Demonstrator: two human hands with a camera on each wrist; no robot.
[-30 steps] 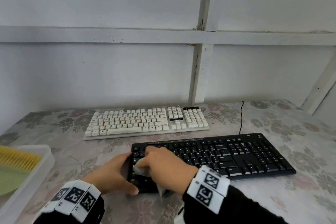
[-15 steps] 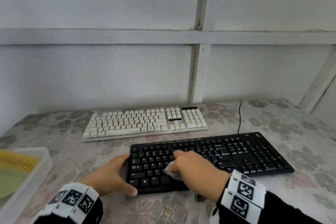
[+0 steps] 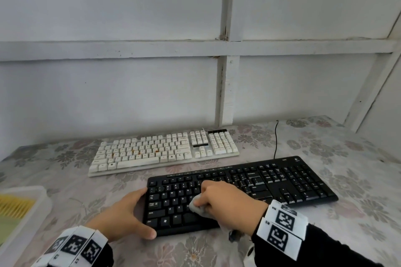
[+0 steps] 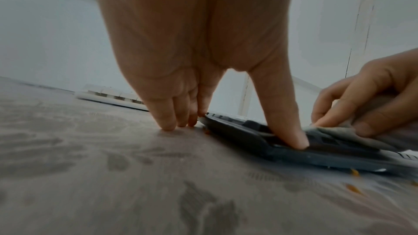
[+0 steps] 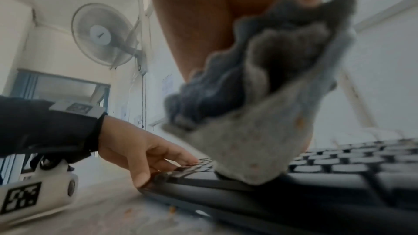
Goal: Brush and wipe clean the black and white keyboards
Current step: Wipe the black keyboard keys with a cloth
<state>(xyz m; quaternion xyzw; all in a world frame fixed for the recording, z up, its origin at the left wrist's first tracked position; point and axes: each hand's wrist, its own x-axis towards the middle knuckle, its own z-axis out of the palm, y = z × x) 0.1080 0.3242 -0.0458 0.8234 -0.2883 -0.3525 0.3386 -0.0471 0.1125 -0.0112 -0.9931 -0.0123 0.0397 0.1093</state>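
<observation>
The black keyboard (image 3: pixel 282 182) lies near the table's front, with the white keyboard (image 3: pixel 165 149) behind it and further left. My right hand (image 3: pixel 208 201) grips a bunched grey cloth (image 3: pixel 196 208) and presses it on the left letter keys. In the right wrist view the cloth (image 5: pixel 260 149) shows small orange specks. My left hand (image 3: pixel 136 212) braces the black keyboard's left end. Its thumb (image 4: pixel 294 140) lies on the front corner, and its straight fingers (image 4: pixel 168 122) touch the table beside the edge.
A white tray (image 3: pixel 43 197) with a yellow brush (image 3: pixel 15 205) stands at the front left. The black cable (image 3: pixel 276 141) runs back to the wall. Orange crumbs (image 4: pixel 353 188) lie on the flowered cloth by the keyboard's front edge.
My right hand has slid the cloth rightward from the black keyboard's left end onto the letter keys. My left hand has stayed on the left end.
</observation>
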